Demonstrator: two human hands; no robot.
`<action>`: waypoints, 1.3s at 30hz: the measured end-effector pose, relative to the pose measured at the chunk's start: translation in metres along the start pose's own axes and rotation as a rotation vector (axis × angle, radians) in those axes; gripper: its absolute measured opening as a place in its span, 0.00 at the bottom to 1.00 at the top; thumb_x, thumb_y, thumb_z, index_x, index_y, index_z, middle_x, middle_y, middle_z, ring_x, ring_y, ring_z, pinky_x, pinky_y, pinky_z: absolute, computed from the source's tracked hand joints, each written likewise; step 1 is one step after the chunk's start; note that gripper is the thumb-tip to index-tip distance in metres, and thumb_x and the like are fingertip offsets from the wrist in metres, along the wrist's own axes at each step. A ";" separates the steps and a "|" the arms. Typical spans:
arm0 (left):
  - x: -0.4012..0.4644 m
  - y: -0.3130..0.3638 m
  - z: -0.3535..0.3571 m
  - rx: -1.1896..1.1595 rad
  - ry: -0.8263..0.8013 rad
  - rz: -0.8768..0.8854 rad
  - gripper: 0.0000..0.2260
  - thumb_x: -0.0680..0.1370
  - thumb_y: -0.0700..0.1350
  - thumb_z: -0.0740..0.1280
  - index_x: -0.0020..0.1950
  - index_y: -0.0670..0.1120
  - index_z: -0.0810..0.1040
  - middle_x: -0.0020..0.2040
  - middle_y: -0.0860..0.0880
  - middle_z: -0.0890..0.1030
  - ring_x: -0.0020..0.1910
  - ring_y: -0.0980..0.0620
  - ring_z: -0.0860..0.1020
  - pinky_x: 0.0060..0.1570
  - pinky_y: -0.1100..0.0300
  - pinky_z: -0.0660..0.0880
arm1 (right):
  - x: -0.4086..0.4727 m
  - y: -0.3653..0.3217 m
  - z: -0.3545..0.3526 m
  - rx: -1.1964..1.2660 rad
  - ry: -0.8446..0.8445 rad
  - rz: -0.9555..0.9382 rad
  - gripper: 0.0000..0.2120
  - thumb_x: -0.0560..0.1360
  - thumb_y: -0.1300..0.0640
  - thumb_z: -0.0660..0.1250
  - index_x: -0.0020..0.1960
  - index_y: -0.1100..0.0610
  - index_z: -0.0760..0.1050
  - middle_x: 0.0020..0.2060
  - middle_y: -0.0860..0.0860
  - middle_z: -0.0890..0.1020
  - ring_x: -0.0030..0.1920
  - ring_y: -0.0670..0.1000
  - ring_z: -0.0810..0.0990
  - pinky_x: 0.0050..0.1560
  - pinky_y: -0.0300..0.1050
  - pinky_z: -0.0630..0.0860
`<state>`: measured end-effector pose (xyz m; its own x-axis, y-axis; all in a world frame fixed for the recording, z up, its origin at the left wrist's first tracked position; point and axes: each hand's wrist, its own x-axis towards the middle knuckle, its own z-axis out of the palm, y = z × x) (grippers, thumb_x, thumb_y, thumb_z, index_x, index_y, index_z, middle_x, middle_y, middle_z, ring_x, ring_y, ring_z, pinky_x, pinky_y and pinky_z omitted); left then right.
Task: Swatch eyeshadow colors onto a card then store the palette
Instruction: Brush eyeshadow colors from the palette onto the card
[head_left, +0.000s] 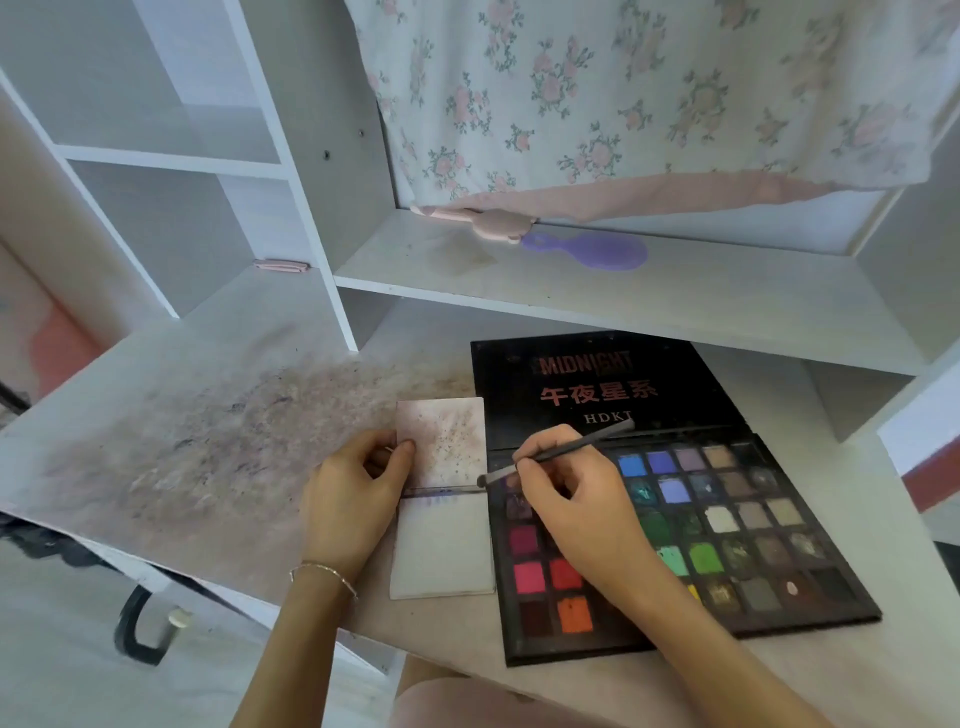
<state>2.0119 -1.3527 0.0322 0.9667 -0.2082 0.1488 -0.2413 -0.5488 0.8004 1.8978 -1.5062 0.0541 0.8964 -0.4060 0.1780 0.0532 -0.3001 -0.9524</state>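
Palette (727, 530) under right hand (566, 499) pinching brush (558, 457)

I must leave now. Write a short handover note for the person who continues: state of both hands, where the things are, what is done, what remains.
Left hand: holds the card steady by its left edge on the desk.
Right hand: grips the eyeshadow brush, tip near the card's right edge.
Eyeshadow palette: open, flat on the desk, right of the card.
Done: speckled colour on the card's upper half, a purple streak at its middle.
Left: swatch the blank lower half, close and store the palette.
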 end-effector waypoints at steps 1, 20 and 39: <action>0.000 0.000 0.000 0.006 -0.005 0.001 0.02 0.74 0.47 0.68 0.41 0.54 0.78 0.33 0.56 0.79 0.35 0.54 0.77 0.34 0.61 0.68 | 0.001 0.000 0.003 -0.028 -0.024 -0.008 0.09 0.74 0.61 0.63 0.40 0.47 0.73 0.34 0.50 0.80 0.37 0.47 0.79 0.37 0.36 0.76; 0.000 -0.001 -0.001 0.029 0.006 0.023 0.02 0.74 0.47 0.67 0.41 0.54 0.78 0.32 0.56 0.79 0.35 0.52 0.77 0.35 0.59 0.72 | 0.002 0.006 0.010 -0.172 -0.122 0.032 0.06 0.74 0.59 0.63 0.41 0.49 0.73 0.36 0.47 0.81 0.38 0.42 0.78 0.38 0.35 0.76; 0.001 -0.001 0.001 0.027 0.011 -0.001 0.03 0.74 0.48 0.67 0.41 0.54 0.78 0.32 0.56 0.78 0.35 0.52 0.77 0.35 0.60 0.71 | 0.002 0.004 0.010 -0.229 -0.141 -0.006 0.04 0.74 0.60 0.63 0.43 0.53 0.73 0.35 0.48 0.79 0.34 0.39 0.75 0.32 0.30 0.70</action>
<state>2.0128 -1.3531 0.0315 0.9679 -0.1986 0.1541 -0.2420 -0.5706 0.7848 1.9048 -1.4995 0.0481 0.9497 -0.2841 0.1316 -0.0282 -0.4962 -0.8677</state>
